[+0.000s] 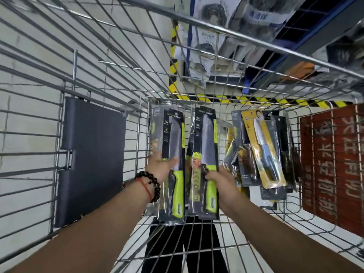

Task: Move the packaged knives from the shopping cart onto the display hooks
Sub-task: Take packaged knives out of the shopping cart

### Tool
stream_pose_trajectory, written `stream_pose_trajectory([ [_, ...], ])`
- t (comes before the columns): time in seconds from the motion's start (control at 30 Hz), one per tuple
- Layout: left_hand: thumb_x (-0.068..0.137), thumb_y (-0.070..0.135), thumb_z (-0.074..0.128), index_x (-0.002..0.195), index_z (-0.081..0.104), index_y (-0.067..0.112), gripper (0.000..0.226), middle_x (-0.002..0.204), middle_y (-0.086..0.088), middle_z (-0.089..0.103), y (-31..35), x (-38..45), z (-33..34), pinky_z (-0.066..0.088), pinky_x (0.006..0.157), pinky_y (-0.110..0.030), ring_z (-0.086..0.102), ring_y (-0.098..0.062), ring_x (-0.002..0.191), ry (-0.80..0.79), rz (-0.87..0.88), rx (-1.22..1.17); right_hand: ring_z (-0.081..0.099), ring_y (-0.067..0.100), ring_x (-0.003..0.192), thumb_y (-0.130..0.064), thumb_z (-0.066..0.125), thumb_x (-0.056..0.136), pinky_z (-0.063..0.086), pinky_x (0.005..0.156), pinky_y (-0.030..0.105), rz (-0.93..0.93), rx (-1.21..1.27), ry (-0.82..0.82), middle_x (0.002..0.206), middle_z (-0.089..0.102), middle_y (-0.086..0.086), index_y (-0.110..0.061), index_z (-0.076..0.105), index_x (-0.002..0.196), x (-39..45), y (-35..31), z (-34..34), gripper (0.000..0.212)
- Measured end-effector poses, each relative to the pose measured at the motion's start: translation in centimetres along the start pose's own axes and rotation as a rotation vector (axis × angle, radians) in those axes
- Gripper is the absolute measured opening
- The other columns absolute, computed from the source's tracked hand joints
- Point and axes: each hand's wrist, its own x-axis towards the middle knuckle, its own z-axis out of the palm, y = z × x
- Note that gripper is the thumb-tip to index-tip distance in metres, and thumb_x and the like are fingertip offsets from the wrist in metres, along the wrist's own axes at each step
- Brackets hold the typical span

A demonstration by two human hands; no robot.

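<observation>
I look down into a wire shopping cart (102,62). Two black packs, each with a green-handled knife, stand upright at the far end. My left hand (159,164), with a bead bracelet on the wrist, grips the left green-handled knife pack (174,154) at its middle, thumb across the front. My right hand (221,179) holds the right green-handled knife pack (205,146) near the handle from its right edge. A yellow-carded knife pack (264,150) leans on a heap of several darker packs to the right. No display hooks are in view.
A dark grey child-seat flap (92,154) hangs on the cart's left side. A red sign with white characters (332,164) lies outside the cart at right. Yellow-black hazard tape (246,99) and shelves of packaged goods (212,26) lie beyond the cart's far end.
</observation>
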Motion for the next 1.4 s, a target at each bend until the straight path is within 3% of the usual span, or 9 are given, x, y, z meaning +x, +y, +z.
stream_pose_trajectory([
  [0.27,0.083,0.068,0.052,0.143,0.040,0.018,0.079,0.150,-0.009,0.040,1.6,-1.4,1.4,0.031,0.112,-0.051,0.041,-0.032,0.135,-0.059,-0.065,-0.158,0.058,0.020,0.095,-0.005,0.058,0.077,0.045,0.088,0.035,-0.175,-0.082,-0.185,0.106,0.062,0.004,-0.019,0.056,0.104,-2.4,-1.5,2.1,0.030],
  [0.43,0.034,0.088,0.068,0.151,0.023,0.024,0.140,0.154,-0.006,0.033,1.5,-2.6,2.1,0.030,0.113,-0.053,0.038,-0.028,0.138,-0.074,-0.048,-0.163,0.042,0.006,0.113,0.007,0.050,0.089,0.035,0.095,0.026,-0.235,-0.180,-0.288,0.123,0.039,-0.018,-0.030,0.031,0.137,-3.8,-1.3,2.7,0.063],
  [0.6,0.050,0.063,0.082,0.130,0.055,0.016,0.097,0.125,-0.006,0.065,0.1,-1.8,1.4,0.045,0.102,-0.048,0.062,-0.026,0.113,0.022,-0.070,-0.184,0.051,-0.019,0.105,-0.002,0.052,0.095,0.040,0.083,0.001,-0.247,-0.289,-0.404,0.127,0.046,-0.025,-0.031,0.027,0.142,-3.6,-1.3,2.4,0.061],
  [0.7,0.070,0.038,0.079,0.127,0.056,0.014,0.066,0.108,-0.007,0.070,-0.4,-1.7,0.3,0.053,0.089,-0.041,0.067,-0.027,0.094,0.059,-0.120,-0.164,0.055,0.015,0.121,-0.016,0.056,0.096,0.043,0.106,0.031,-0.229,-0.301,-0.228,0.131,0.058,-0.001,-0.020,0.050,0.136,-1.8,-1.0,2.0,0.041],
  [0.83,0.057,0.048,0.086,0.131,0.052,0.013,0.090,0.110,-0.012,0.069,-2.0,-0.6,-1.7,0.057,0.080,-0.043,0.068,-0.031,0.086,0.131,-0.146,-0.226,0.060,0.020,0.094,-0.019,0.062,0.092,0.049,0.079,0.028,-0.271,-0.362,0.178,0.107,0.065,-0.002,-0.017,0.061,0.113,2.5,-1.7,1.7,0.021],
  [0.97,0.083,0.012,0.071,0.093,0.059,0.019,0.017,0.085,-0.012,0.067,-2.9,-0.6,-2.6,0.052,0.062,-0.037,0.058,-0.024,0.048,0.119,-0.145,-0.296,0.053,0.031,0.112,-0.039,0.071,0.082,0.048,0.085,0.037,-0.158,-0.609,0.330,0.132,0.045,0.007,-0.013,0.039,0.133,6.6,-1.4,3.6,0.066],
  [1.13,0.065,0.038,0.085,0.129,0.054,0.019,0.074,0.121,-0.016,0.064,-3.7,-0.4,-3.4,0.056,0.076,-0.046,0.065,-0.038,0.097,0.048,-0.134,-0.249,0.037,0.036,0.129,-0.038,0.077,0.074,0.046,0.099,0.050,-0.088,-0.746,0.428,0.143,0.031,0.011,-0.015,0.027,0.136,8.4,0.4,5.7,0.083],
  [1.27,0.084,0.021,0.072,0.113,0.061,0.016,0.031,0.105,-0.018,0.064,-3.4,-0.4,-3.4,0.054,0.058,-0.038,0.059,-0.029,0.066,0.023,-0.135,-0.241,0.042,0.032,0.126,-0.026,0.077,0.071,0.048,0.090,0.044,-0.076,-0.695,0.445,0.141,0.038,0.009,-0.012,0.032,0.137,8.6,-0.3,4.7,0.081],
  [1.4,0.076,0.026,0.079,0.116,0.060,0.014,0.046,0.096,-0.015,0.068,-3.4,-0.5,-3.2,0.054,0.074,-0.048,0.061,-0.031,0.068,0.026,-0.121,-0.218,0.062,0.019,0.076,-0.018,0.068,0.084,0.052,0.059,0.028,-0.153,-0.450,0.417,0.091,0.061,0.002,-0.013,0.047,0.125,7.9,-1.2,3.0,0.046],
])
